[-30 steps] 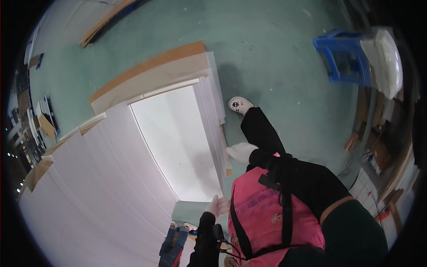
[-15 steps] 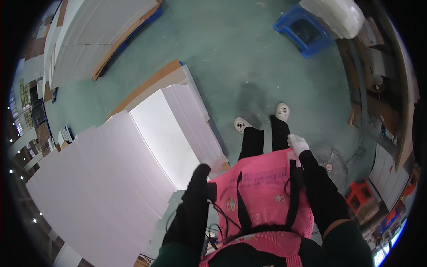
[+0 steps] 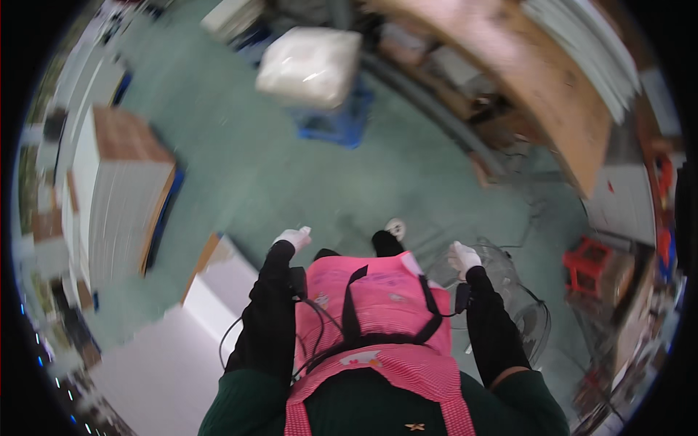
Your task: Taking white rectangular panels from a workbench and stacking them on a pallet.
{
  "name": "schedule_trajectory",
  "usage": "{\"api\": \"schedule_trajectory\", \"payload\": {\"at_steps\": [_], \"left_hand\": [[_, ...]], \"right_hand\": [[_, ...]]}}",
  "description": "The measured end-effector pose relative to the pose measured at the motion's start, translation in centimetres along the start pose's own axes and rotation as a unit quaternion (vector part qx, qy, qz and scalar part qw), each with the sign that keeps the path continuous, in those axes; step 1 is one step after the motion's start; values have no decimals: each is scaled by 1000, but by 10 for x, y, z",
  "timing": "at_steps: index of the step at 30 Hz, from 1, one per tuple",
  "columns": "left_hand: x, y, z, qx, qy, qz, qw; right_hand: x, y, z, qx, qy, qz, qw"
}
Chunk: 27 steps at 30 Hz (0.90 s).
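My left hand (image 3: 293, 238), in a white glove, is held out in front of my body with its fingers closed. A small bright white bit shows at its fingertips, too blurred to name. My right hand (image 3: 464, 259), also gloved in white, hovers on the other side with its fingers curled in and nothing visible in them. Between my forearms hangs a pink apron (image 3: 385, 301) with black straps, apart from both hands. Black boxes with cables sit at my wrists. Nearest to the right hand stands a fan with a wire guard (image 3: 502, 272).
A stack of white sheets (image 3: 163, 363) lies at the lower left, and a taller stack (image 3: 123, 211) stands beyond it. Ahead, a white wrapped bundle (image 3: 311, 67) rests on a blue stool (image 3: 334, 120). A wooden bench (image 3: 523, 80) and a red stool (image 3: 586, 265) are at the right.
My view has turned right, bringing the bench and blue stool closer to the middle. The white stack has shifted down and left. Both hands are now raised apart, the right away from the apron's edge.
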State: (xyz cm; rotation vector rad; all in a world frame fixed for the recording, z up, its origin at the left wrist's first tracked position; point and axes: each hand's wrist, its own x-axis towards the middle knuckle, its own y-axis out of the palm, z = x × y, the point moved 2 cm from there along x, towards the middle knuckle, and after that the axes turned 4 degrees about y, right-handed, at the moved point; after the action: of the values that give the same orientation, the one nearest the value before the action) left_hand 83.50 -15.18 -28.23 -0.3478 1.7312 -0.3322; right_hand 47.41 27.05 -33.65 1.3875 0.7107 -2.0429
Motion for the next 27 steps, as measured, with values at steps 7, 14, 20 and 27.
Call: {"api": "schedule_trajectory", "payload": {"at_steps": [7, 14, 20, 27], "left_hand": [[-2, -39, -335, -89, 295, 8, 951], [-24, -81, -582, -259, 389, 91, 880], [-53, -194, -773, -290, 570, 57, 767], [-92, -273, -1063, -426, 675, 130, 589]], "right_hand": [[-8, -120, 74, -259, -265, -181, 911], [-22, -154, 84, -196, -67, -67, 976], [-190, -256, 231, 84, 141, -1, 986], [-307, -495, 381, 427, -378, -182, 801]]}}
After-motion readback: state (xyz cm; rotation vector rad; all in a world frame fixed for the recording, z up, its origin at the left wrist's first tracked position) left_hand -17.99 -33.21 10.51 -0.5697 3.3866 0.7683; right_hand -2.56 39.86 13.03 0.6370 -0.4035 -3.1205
